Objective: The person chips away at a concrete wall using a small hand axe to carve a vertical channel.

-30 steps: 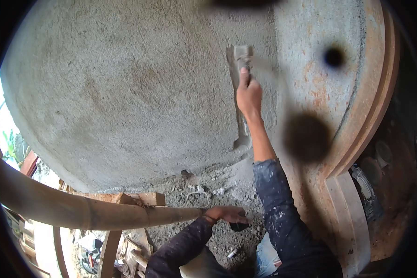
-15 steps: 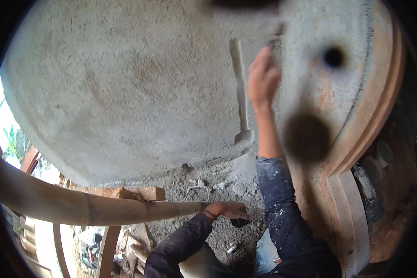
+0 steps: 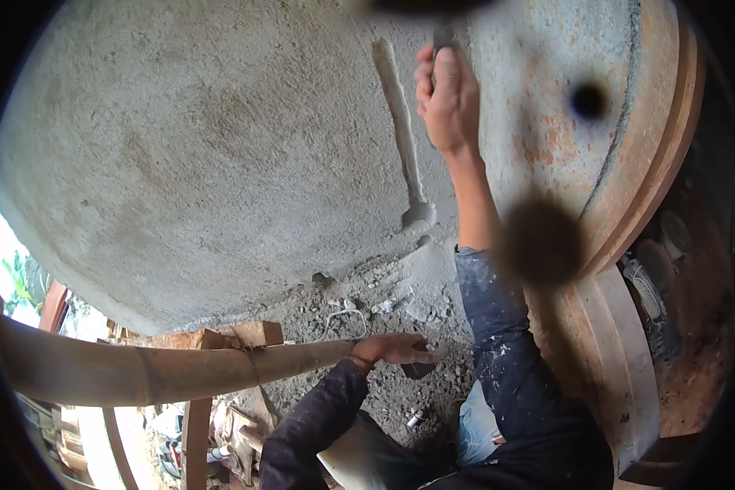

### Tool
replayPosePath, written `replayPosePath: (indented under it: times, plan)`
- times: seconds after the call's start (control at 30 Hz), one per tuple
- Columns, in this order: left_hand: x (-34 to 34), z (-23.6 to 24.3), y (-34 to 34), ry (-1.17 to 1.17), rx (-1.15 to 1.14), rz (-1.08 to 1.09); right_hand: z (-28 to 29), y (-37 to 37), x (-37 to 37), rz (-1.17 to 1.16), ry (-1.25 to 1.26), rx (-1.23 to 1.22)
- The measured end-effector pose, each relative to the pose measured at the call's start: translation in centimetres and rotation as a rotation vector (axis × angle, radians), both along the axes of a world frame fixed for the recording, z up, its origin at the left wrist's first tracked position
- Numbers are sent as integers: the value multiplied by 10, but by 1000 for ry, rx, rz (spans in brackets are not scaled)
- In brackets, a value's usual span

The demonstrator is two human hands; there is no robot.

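My right hand (image 3: 449, 102) is raised against the grey plastered wall (image 3: 261, 139), closed around the dark handle (image 3: 443, 37) of a tool whose working end is hidden behind a dark blot on the view. Just left of this hand, a long groove (image 3: 398, 114) runs down the wall and ends in a rounded hollow (image 3: 419, 215). Lower down, my left hand (image 3: 394, 349) is at the end of a bamboo pole (image 3: 245, 365). Its fingers lie over a small dark object (image 3: 419, 370), which I cannot make out.
Loose grey rubble (image 3: 376, 392) lies along the wall's foot, with a thin white cord (image 3: 343, 314) on it. Wooden timbers (image 3: 253, 333) support the pole at left. A curved, moulded edge (image 3: 653, 163) bounds the right side; footwear (image 3: 647, 290) lies beyond it.
My right hand, smeared by motion before, shows sharper now and sits higher in the picture. The whole view has shifted slightly. My left hand keeps its place by the pole.
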State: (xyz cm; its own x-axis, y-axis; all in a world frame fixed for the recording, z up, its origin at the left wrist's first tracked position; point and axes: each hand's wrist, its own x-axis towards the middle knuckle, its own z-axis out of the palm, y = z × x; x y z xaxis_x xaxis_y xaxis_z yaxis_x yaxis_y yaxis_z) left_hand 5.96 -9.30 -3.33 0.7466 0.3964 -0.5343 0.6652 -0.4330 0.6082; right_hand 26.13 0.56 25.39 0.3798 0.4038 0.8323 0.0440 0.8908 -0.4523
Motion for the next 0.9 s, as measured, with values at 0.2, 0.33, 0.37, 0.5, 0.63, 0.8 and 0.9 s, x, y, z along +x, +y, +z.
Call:
replayPosePath:
  times: [0.2, 0.33, 0.37, 0.5, 0.63, 0.8, 0.9]
  plan:
    - [9, 11, -2, 63, -73, -33, -24, 19, 5, -192, -23, 53]
    - [-1, 2, -5, 3, 119, 3, -9, 0, -25, 63, 117, -117]
    - [1, 8, -6, 12, 27, -24, -2, -11, -28, 34, 96, 16]
    - [4, 5, 1, 99, -119, -69, 5, -19, -28, -51, 11, 561]
    - [-4, -6, 4, 57, -87, -32, -55, 58, -30, -411, -18, 170]
    - [3, 17, -2, -19, -123, -1, -18, 17, -35, -267, -1, -137]
    - [4, 17, -1, 44, -101, -42, 8, -17, -33, -211, -28, 489]
